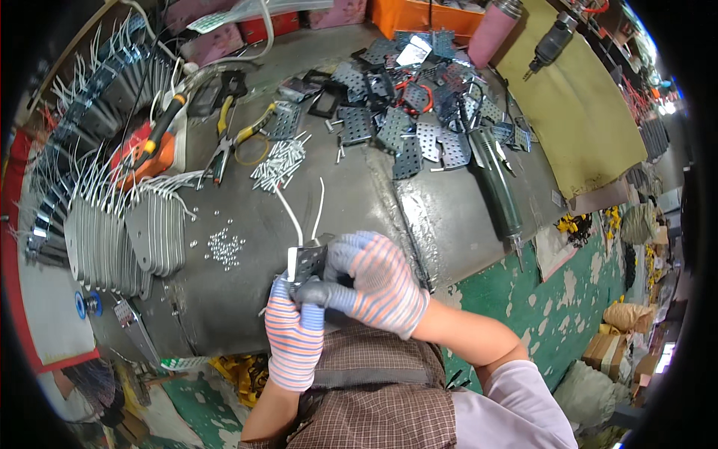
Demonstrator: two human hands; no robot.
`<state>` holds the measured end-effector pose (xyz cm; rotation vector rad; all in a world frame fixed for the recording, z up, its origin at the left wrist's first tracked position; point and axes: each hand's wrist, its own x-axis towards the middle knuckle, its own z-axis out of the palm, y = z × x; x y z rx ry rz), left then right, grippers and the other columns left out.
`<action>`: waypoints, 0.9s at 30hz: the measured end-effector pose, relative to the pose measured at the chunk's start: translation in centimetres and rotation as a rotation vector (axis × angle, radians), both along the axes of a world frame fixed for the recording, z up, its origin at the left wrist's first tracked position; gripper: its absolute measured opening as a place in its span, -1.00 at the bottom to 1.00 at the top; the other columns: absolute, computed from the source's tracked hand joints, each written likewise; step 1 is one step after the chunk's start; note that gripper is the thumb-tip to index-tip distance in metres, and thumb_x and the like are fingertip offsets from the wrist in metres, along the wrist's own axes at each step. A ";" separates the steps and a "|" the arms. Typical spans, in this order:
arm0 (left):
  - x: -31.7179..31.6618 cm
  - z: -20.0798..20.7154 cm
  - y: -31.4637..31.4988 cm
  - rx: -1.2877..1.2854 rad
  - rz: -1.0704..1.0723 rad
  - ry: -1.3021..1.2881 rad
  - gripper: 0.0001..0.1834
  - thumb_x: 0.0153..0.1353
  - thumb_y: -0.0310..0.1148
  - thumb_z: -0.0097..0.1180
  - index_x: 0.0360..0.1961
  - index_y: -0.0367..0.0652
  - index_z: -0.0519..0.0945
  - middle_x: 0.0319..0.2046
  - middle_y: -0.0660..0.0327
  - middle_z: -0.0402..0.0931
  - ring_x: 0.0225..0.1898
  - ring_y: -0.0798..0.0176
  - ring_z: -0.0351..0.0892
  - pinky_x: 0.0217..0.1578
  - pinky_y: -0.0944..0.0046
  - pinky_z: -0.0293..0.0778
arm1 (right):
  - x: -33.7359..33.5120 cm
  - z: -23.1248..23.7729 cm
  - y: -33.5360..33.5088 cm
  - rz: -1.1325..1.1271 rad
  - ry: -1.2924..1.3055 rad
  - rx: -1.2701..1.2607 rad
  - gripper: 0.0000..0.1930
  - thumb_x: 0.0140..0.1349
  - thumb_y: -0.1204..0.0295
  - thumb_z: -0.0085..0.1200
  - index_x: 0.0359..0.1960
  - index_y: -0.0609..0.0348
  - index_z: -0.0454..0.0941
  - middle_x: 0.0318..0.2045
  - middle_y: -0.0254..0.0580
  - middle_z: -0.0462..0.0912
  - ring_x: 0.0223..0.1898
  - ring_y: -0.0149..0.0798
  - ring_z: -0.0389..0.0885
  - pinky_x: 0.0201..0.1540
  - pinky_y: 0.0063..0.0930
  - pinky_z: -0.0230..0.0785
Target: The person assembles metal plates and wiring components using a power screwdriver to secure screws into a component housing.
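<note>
Both my hands wear striped knit gloves with grey fingertips. They meet at the near edge of the workbench around a small dark perforated metal plate with a white piece along its left side. Two white wires rise from this part. My left hand grips it from below and the left. From the right, my right hand pinches at it, fingers curled; what lies between those fingertips is hidden. A pile of long screws lies beyond my hands, and small nuts are scattered to their left.
Perforated metal plates cover the far bench. A green power screwdriver lies at right. Pliers and an orange-handled tool lie left of the screws. Rows of grey plates with white wires line the left. Another driver hangs far right.
</note>
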<state>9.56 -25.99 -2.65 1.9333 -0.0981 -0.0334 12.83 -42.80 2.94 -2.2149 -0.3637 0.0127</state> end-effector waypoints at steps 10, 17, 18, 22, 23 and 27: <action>0.7 1.3 -6.2 0.053 -0.351 -0.220 -0.40 0.30 -0.15 0.01 0.22 -0.33 0.24 0.03 -0.16 0.39 -0.20 -0.13 0.57 -0.17 0.08 0.49 | -3.4 -2.5 -2.8 -0.233 -0.338 -0.022 -0.42 0.02 0.32 0.18 0.12 0.23 0.38 0.06 0.20 0.43 0.10 0.18 0.43 0.20 0.05 0.16; 11.7 2.4 -14.6 0.364 -0.242 -0.592 -0.73 0.13 -0.24 0.13 -0.16 -0.08 0.60 -0.03 0.05 0.49 -0.02 -0.06 0.45 0.00 0.05 0.37 | -6.7 -4.3 -9.3 -0.793 -0.251 0.616 -0.32 0.08 0.59 0.01 0.30 0.21 0.11 0.16 -0.12 0.34 0.14 -0.22 0.36 0.23 -0.33 0.17; 14.0 2.2 -15.2 0.486 -0.131 -0.671 -0.74 0.09 -0.24 0.16 -0.17 -0.01 0.63 -0.02 0.09 0.49 0.00 -0.05 0.43 0.00 0.03 0.36 | -7.0 -3.7 -9.0 -0.816 -0.244 0.686 -0.32 0.08 0.59 0.01 0.31 0.19 0.11 0.16 -0.13 0.33 0.14 -0.22 0.35 0.23 -0.33 0.16; 18.4 1.1 -14.2 0.701 -0.166 -0.538 -0.71 0.07 -0.33 0.14 -0.14 -0.02 0.63 -0.05 0.13 0.54 -0.03 0.00 0.47 0.03 0.11 0.36 | -7.6 -3.7 -7.3 -0.846 -0.247 0.797 -0.28 0.00 0.51 0.08 0.30 0.16 0.19 0.17 -0.14 0.36 0.18 -0.20 0.34 0.25 -0.25 0.16; 18.0 0.9 -13.9 0.631 -0.156 -0.564 -0.72 0.07 -0.36 0.13 -0.14 -0.05 0.62 -0.08 0.13 0.55 -0.04 0.02 0.47 0.03 0.13 0.36 | -8.1 -3.9 -7.7 -0.811 -0.207 0.782 -0.29 0.07 0.60 0.04 0.32 0.11 0.12 0.19 -0.15 0.31 0.16 -0.24 0.32 0.24 -0.30 0.15; 12.4 1.9 -7.3 0.404 -0.177 -0.822 -0.75 0.02 -0.48 0.11 -0.21 -0.10 0.59 -0.22 0.13 0.56 -0.16 0.02 0.50 -0.12 0.07 0.40 | -8.5 -4.3 -7.6 -0.747 -0.143 0.826 -0.29 0.06 0.62 0.04 0.32 0.10 0.13 0.18 -0.13 0.33 0.18 -0.22 0.32 0.25 -0.30 0.14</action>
